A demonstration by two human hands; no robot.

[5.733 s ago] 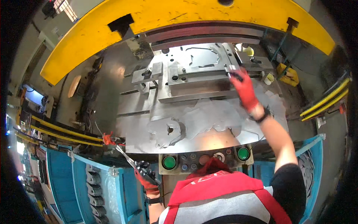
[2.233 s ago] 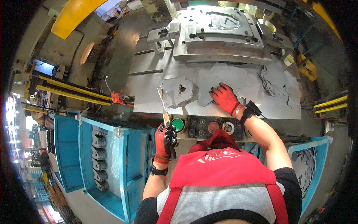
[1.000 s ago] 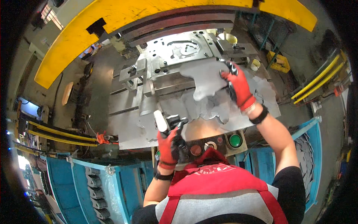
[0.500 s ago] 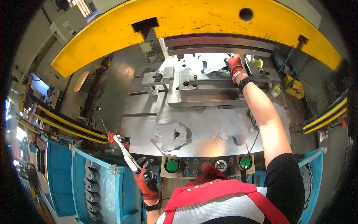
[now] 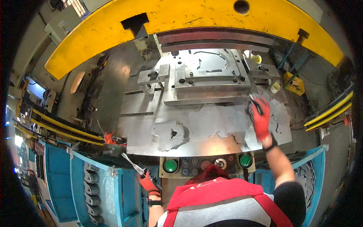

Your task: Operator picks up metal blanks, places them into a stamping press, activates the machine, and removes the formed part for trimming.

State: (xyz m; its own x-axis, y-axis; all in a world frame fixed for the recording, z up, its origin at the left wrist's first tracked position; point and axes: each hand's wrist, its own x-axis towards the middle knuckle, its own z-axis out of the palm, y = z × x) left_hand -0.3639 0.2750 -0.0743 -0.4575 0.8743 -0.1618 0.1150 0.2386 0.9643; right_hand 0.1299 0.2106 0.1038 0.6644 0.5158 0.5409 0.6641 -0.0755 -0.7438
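Note:
My left hand [image 5: 149,183], in a red and black glove, is closed on the dark handle of a long silver hand tool [image 5: 133,164]. The tool points up and left, beside the press table, and its exact kind is unclear. My right hand [image 5: 261,118], gloved alike, hovers over or touches the flat metal sheets at the table's right, its fingers stretched forward and apart. A jagged grey sheet [image 5: 280,120] lies beside it. More thin sheets [image 5: 213,122] overlap mid-table. Further left sits a stack of shaped metal plates [image 5: 169,135] with a central hole. A flat shaped plate [image 5: 211,61] lies on the steel die [image 5: 208,91].
The yellow press beam [image 5: 196,17] spans the far side above the die. A control panel [image 5: 196,165] with green buttons [image 5: 170,165] is along the near edge. Blue racks [image 5: 77,178] stand at left, and a yellow bin [image 5: 294,85] at right.
My right hand has drawn back from the die to the table's right, where a jagged sheet now shows. My left hand keeps the tool, its tip slightly lower. The view has shifted a little.

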